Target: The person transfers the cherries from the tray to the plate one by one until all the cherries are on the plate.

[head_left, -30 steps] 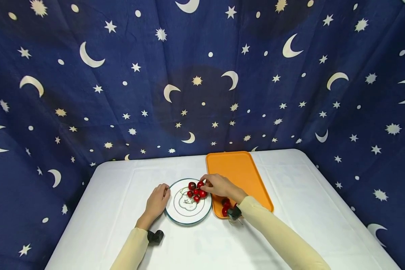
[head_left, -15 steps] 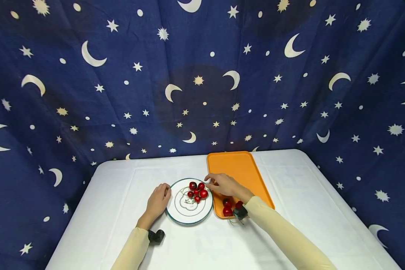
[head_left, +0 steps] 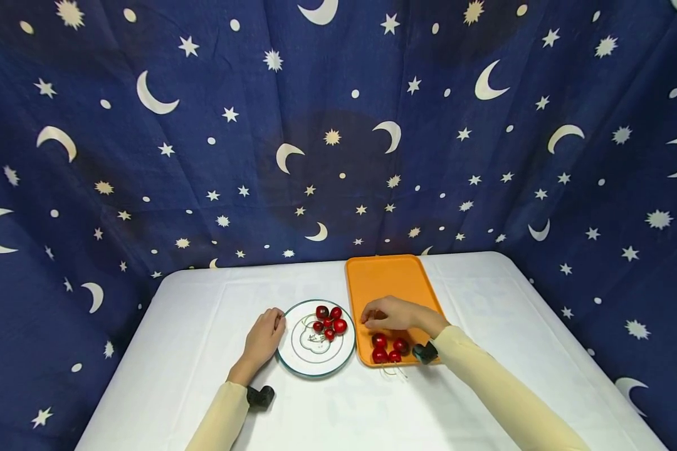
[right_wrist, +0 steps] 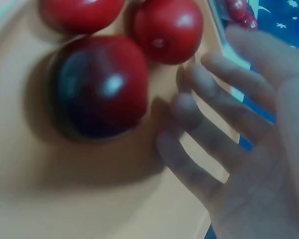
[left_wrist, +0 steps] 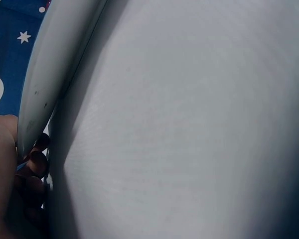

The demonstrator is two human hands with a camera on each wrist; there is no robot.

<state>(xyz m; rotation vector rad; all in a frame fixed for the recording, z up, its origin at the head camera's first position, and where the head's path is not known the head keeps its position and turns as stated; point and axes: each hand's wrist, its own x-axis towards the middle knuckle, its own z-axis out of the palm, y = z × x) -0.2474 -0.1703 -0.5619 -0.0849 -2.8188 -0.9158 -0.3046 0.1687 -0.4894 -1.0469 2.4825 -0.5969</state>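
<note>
Left hand [head_left: 265, 337] rests on the white tablecloth [head_left: 192, 351] at the left edge of the round white plate [head_left: 293, 363], fingers loosely curled against the rim; left wrist view shows fingertips [left_wrist: 37, 159] tucked under or beside the plate edge [left_wrist: 50, 74], but whether they actually pinch it can't be told. A small dark wrist camera [head_left: 259, 396] sits below that hand. The plate has a green rim and a line drawing in the middle; six or so red cherries [head_left: 328, 322] are bunched on its upper right part, some touching each other, green stems lying beside them. Just right of the plate, not quite touching it as far as visible, an orange tray [head_left: 392, 279] runs away from the person. Right hand [head_left: 389, 313] hovers over the tray's near half, fingers relaxed and spread, holding nothing; right wrist view shows the straight fingers [right_wrist: 214, 114] just beside the fruit, palm empty. Three or four tray cherries [head_left: 388, 349] sit at the near end of the tray, below the right hand, close together; in the wrist view one dark cherry [right_wrist: 102, 87] and two brighter ones lie on the orange surface. Loose stems [head_left: 393, 372] lie on the cloth just past the tray's near edge. Dark blue star-and-moon curtain [head_left: 338, 125] behind.
</note>
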